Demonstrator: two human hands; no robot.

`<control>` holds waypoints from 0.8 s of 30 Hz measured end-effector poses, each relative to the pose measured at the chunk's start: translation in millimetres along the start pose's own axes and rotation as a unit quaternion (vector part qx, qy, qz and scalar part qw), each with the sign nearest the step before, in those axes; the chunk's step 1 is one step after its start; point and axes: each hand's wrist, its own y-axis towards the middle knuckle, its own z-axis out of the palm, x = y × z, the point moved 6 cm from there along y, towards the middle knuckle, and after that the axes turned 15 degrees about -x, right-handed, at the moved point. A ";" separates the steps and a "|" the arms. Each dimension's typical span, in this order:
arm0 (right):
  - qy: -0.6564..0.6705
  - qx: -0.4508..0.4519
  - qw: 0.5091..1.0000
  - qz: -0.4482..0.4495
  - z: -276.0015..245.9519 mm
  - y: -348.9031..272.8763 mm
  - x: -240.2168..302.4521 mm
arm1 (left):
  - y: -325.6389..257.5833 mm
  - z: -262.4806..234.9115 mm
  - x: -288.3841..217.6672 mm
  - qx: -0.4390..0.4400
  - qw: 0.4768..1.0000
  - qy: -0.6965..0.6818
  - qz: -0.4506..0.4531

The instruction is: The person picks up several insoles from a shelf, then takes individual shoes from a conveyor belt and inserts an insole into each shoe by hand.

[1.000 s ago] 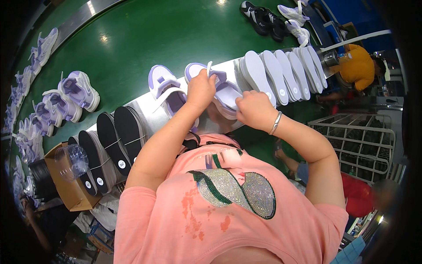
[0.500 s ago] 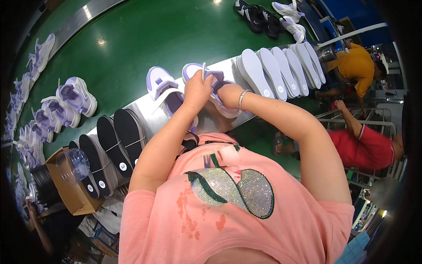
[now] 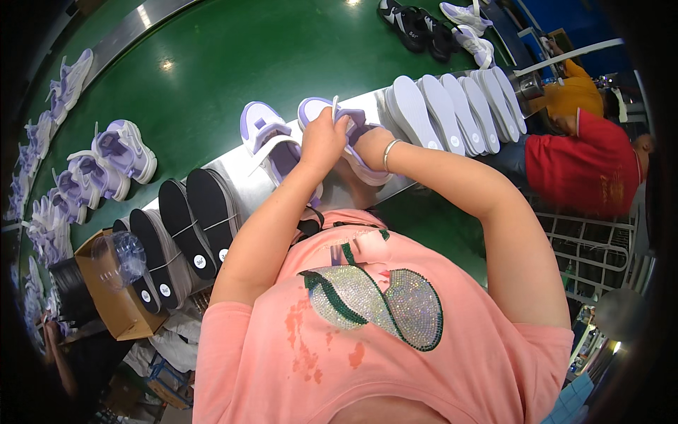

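Observation:
A white and lavender sneaker point(image 3: 369, 174) rests on the metal ledge point(image 3: 244, 164) in front of me, toe pointing away. My left hand point(image 3: 325, 143) is closed on the upper of this sneaker near its tongue, with a pale strap end sticking up beside the fingers. Into the shoe's opening reaches my right hand point(image 3: 372, 146), a silver bangle on its wrist; its fingers are hidden inside, and so is anything they hold. Just left stands a matching sneaker point(image 3: 263, 126) with its strap loose, partly behind my left forearm.
White insoles point(image 3: 415, 113) stand in stacks to the right, black insoles point(image 3: 180, 212) in tied bundles to the left. Beside those is a cardboard box point(image 3: 116, 311). More sneakers point(image 3: 126, 152) line the green surface point(image 3: 233, 56). A person in red point(image 3: 583, 166) is at the right.
The person in red at the right has moved farther up in the picture, now partly covering the person in yellow. My hands keep nearly the same place on the sneaker.

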 end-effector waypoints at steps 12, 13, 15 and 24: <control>0.137 0.015 0.990 -0.028 14.7 -43.6 -8.3 | -2.2 5.7 3.4 0.008 0.999 0.021 -0.048; 0.140 0.011 0.990 -0.027 15.3 -44.7 -9.1 | -4.2 5.7 3.5 0.013 0.998 0.022 -0.062; 0.207 -0.070 0.975 -0.031 -12.6 -52.3 -11.0 | -11.6 -0.5 4.4 -0.003 0.998 0.015 -0.063; 0.250 -0.175 0.952 -0.020 -59.8 -81.8 -22.5 | -22.4 -13.5 -0.1 -0.012 0.997 -0.016 -0.077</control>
